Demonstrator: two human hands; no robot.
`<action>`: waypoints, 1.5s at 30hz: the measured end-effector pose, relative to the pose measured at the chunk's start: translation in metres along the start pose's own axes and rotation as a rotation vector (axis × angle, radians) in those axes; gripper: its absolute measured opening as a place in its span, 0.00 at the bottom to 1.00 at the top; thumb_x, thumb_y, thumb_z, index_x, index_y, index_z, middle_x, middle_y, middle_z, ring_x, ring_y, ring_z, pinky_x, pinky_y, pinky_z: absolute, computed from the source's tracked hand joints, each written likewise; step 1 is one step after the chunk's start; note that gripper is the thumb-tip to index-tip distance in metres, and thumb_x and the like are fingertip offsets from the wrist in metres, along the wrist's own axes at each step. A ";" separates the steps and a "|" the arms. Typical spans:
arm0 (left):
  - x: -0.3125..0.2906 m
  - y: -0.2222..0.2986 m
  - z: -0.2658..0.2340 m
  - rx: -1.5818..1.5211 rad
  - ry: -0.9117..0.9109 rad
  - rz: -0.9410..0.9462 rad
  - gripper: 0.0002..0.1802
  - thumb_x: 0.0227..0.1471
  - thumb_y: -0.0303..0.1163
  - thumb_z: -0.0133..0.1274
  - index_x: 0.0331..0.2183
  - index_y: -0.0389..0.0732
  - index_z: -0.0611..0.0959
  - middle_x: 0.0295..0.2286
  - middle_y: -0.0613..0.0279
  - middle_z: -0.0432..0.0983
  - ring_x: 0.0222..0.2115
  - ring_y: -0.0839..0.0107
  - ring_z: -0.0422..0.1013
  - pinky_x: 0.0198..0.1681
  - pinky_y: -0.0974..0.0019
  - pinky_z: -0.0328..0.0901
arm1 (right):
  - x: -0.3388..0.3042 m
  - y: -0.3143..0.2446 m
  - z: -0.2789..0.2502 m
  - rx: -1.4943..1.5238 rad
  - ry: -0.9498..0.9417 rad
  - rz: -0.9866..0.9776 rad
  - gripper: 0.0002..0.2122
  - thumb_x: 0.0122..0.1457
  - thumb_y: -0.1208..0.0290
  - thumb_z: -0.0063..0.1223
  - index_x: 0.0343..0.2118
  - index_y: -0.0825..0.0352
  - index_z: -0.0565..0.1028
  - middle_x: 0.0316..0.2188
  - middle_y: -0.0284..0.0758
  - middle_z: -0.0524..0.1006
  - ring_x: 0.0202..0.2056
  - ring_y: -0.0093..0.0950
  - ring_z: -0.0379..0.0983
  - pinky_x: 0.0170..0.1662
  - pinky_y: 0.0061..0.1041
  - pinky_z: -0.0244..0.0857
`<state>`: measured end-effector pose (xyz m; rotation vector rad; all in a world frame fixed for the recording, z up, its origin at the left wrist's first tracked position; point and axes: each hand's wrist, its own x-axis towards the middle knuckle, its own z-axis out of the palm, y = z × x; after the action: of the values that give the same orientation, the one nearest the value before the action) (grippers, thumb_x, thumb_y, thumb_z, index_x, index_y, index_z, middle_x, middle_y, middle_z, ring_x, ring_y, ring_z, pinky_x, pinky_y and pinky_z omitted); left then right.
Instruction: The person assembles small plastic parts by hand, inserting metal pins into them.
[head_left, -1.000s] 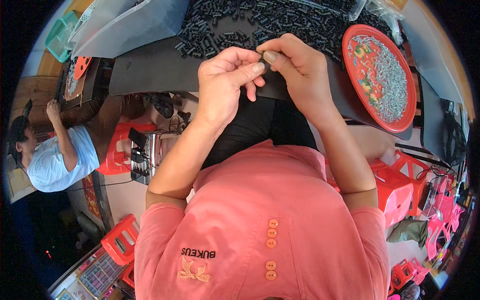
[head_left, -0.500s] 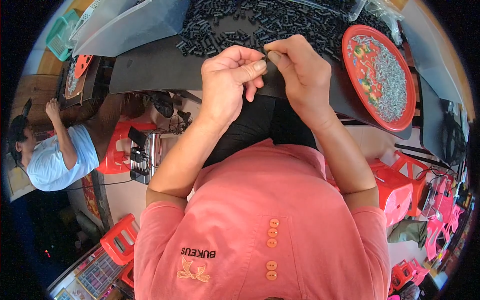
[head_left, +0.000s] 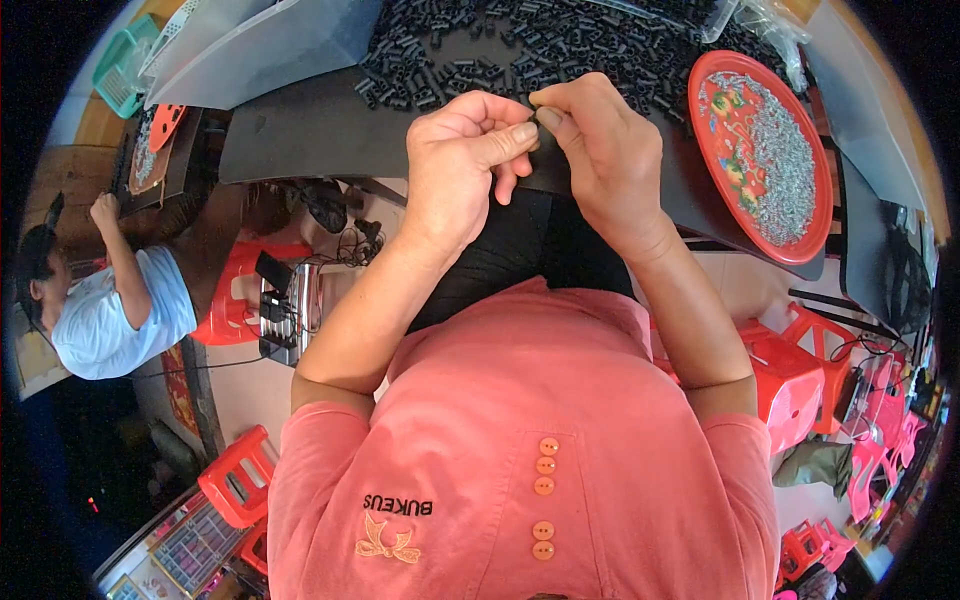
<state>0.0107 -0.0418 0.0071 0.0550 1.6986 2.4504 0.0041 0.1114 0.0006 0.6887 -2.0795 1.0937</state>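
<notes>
Above the near edge of the dark table [head_left: 300,135], my left hand [head_left: 460,160] and my right hand [head_left: 610,160] meet fingertip to fingertip. Between the left thumb and index finger sits a small black piece [head_left: 534,117], mostly covered by the fingers. My right thumb and index finger pinch at the same spot; whether they hold a separate tiny part is hidden. Just beyond the hands, many short black cylindrical pieces [head_left: 600,60] are spread over the tabletop. To the right, a round red tray [head_left: 712,170] with a printed floral pattern holds a heap of small silvery metal parts [head_left: 782,170].
A translucent plastic bin [head_left: 270,60] stands at the table's back left, with a green basket [head_left: 120,75] beyond it. Another person [head_left: 130,310] in a light shirt sits on the left. Red plastic stools [head_left: 785,380] stand on the floor at both sides.
Both hands stay joined at nearly the same place, shifted very slightly. The seated person's raised hand has moved a little.
</notes>
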 end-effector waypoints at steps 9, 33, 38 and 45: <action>-0.001 -0.002 0.002 0.038 0.015 0.015 0.02 0.51 0.19 0.57 0.31 0.31 0.80 0.23 0.62 0.75 0.17 0.78 0.69 0.13 0.78 0.59 | -0.001 -0.001 -0.003 -0.003 -0.049 0.050 0.06 0.50 0.81 0.57 0.32 0.67 0.75 0.26 0.38 0.74 0.26 0.38 0.75 0.28 0.32 0.69; 0.003 0.000 0.000 -0.004 -0.039 0.006 0.04 0.51 0.21 0.57 0.30 0.30 0.81 0.24 0.58 0.77 0.18 0.75 0.70 0.19 0.75 0.63 | -0.009 -0.012 -0.007 -0.046 -0.020 0.080 0.14 0.45 0.77 0.61 0.37 0.68 0.76 0.29 0.37 0.74 0.28 0.36 0.74 0.31 0.32 0.69; 0.001 0.003 0.003 0.074 -0.073 0.002 0.05 0.52 0.23 0.57 0.29 0.30 0.81 0.23 0.57 0.78 0.19 0.75 0.71 0.19 0.74 0.64 | -0.011 0.000 0.000 -0.242 0.040 -0.079 0.15 0.43 0.73 0.63 0.36 0.65 0.75 0.28 0.34 0.72 0.27 0.33 0.72 0.30 0.31 0.67; 0.002 -0.001 -0.005 0.156 -0.129 0.005 0.06 0.55 0.24 0.55 0.32 0.30 0.81 0.23 0.57 0.79 0.19 0.73 0.72 0.18 0.74 0.64 | -0.014 -0.004 0.002 -0.334 -0.007 -0.190 0.13 0.45 0.69 0.60 0.34 0.66 0.74 0.26 0.34 0.70 0.25 0.33 0.70 0.29 0.31 0.66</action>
<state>0.0079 -0.0456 0.0039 0.2308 1.8297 2.2599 0.0149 0.1097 -0.0094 0.7043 -2.0856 0.6205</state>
